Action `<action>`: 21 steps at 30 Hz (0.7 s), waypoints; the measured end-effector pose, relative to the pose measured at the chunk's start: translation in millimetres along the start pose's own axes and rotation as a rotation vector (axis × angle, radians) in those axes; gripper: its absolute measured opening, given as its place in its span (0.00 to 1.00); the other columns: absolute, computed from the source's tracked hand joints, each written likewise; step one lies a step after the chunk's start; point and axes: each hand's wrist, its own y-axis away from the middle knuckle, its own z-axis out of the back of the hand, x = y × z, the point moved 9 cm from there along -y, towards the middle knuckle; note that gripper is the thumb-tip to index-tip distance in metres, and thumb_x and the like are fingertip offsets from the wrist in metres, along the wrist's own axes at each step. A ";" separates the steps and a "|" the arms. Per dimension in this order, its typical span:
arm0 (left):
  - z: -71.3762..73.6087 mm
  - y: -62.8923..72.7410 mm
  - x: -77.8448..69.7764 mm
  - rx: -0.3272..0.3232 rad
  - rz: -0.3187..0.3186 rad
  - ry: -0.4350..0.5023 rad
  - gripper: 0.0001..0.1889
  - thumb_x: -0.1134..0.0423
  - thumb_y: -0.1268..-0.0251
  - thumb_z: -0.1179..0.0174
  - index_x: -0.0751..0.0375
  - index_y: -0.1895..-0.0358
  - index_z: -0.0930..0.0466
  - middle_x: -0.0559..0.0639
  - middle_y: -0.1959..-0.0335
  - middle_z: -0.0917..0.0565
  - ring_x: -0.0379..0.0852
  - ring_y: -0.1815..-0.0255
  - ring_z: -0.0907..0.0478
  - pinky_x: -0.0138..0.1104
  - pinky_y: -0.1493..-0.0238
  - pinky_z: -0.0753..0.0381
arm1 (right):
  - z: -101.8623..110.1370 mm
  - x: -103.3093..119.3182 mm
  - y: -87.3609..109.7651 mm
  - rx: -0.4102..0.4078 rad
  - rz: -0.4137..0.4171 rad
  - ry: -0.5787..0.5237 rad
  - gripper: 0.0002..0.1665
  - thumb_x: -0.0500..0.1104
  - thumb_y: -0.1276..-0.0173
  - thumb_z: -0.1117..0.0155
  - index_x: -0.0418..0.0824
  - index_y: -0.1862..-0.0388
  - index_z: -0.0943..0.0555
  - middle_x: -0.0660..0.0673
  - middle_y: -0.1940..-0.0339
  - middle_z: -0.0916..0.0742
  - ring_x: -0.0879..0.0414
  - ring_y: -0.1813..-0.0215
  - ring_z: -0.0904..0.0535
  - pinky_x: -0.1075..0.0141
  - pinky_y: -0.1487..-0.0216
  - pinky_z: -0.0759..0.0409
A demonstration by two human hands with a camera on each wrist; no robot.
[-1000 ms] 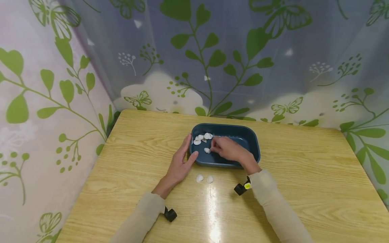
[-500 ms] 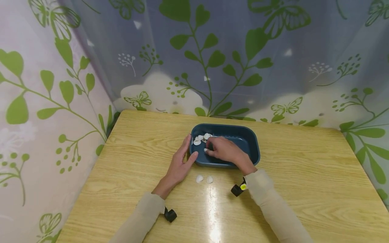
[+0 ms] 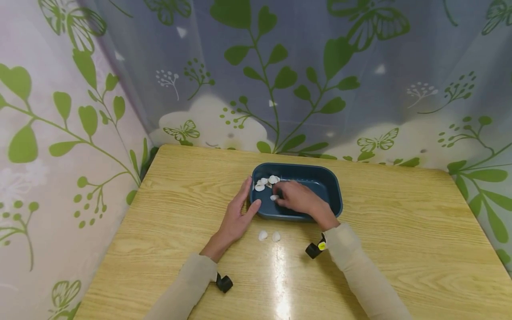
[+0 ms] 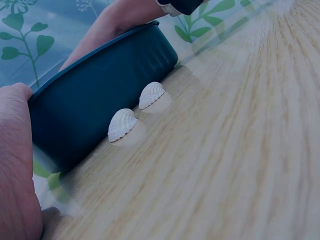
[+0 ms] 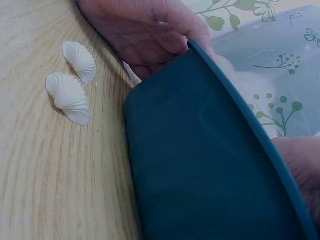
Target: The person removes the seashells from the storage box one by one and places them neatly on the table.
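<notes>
My left hand (image 3: pixel 236 215) rests against the left end of a dark blue basin (image 3: pixel 298 218), its fingers straight along the side and its thumb by the front corner. Inside the basin, my right hand (image 3: pixel 298 197) bends its fingers down, thumb and forefinger at a small white seashell (image 3: pixel 274 198). Several more white seashells (image 3: pixel 260 187) lie clustered at the basin's far left. On the table in front are two ribbed seashells, one on the left (image 3: pixel 262 235) and one on the right (image 3: pixel 276 236). The basin's wall hides the right fingertips in both wrist views.
The wood-grain table (image 3: pixel 400 231) reaches out on both sides of the basin. A curtain (image 3: pixel 304 89) printed with leaves and butterflies hangs behind it, and another patterned sheet (image 3: pixel 48 169) hangs along the left. A small black camera sits at each wrist.
My right hand moved left onto the single seashell, covering most of it, then shifted slightly right, and more of the shell shows again. The left hand and basin stay put.
</notes>
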 end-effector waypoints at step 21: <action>0.0 -0.1 2.7 0.005 0.006 0.006 0.35 0.61 0.17 0.46 0.65 0.16 0.50 0.61 0.15 0.47 0.54 0.14 0.53 0.51 0.16 0.51 | -1.1 -4.8 3.9 0.053 -0.010 -0.060 0.11 0.38 0.24 0.33 0.37 0.45 0.19 0.49 0.69 0.18 0.59 0.71 0.25 0.65 0.68 0.25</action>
